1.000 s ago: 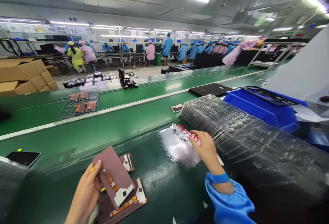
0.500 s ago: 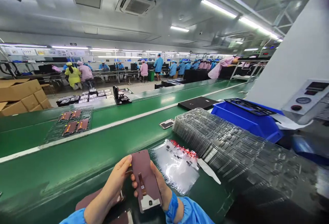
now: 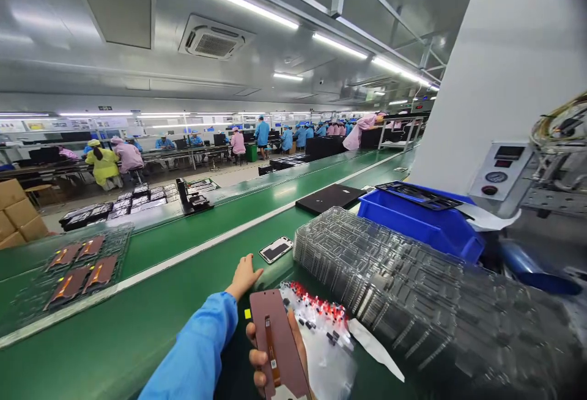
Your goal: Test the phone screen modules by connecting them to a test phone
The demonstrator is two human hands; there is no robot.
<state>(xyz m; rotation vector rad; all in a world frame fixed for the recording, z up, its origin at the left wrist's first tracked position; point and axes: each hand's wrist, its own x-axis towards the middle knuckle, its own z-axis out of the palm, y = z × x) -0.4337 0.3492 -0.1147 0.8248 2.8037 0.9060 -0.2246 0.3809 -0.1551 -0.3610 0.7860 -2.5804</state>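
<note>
My right hand (image 3: 258,360) is wrapped round a phone screen panel (image 3: 280,342), its brownish back facing me and tilted upward. An orange flex cable with a small white label runs down that back, and a yellow tab sticks out at its left edge. My left hand (image 3: 245,276) reaches forward over the green belt, thumb apart from the fingers, with nothing seen in it; the fingertips are partly hidden. Just beyond it lies a phone-sized part (image 3: 276,249) with a white rim and dark middle. Beside the panel rests a clear plastic sheet (image 3: 328,357) with red and black tabs.
Stacked clear plastic trays (image 3: 367,265) fill the right side, a blue bin (image 3: 413,222) behind them. A white strip (image 3: 376,348) lies before the trays. A black flat box (image 3: 328,198) sits farther along the belt (image 3: 160,302). At left, a clear tray (image 3: 121,244) carries several brown panels.
My left hand has let go of the panel and stretched forward toward the phone-sized part. The right hand keeps the panel, now lower in view. The view has turned right.
</note>
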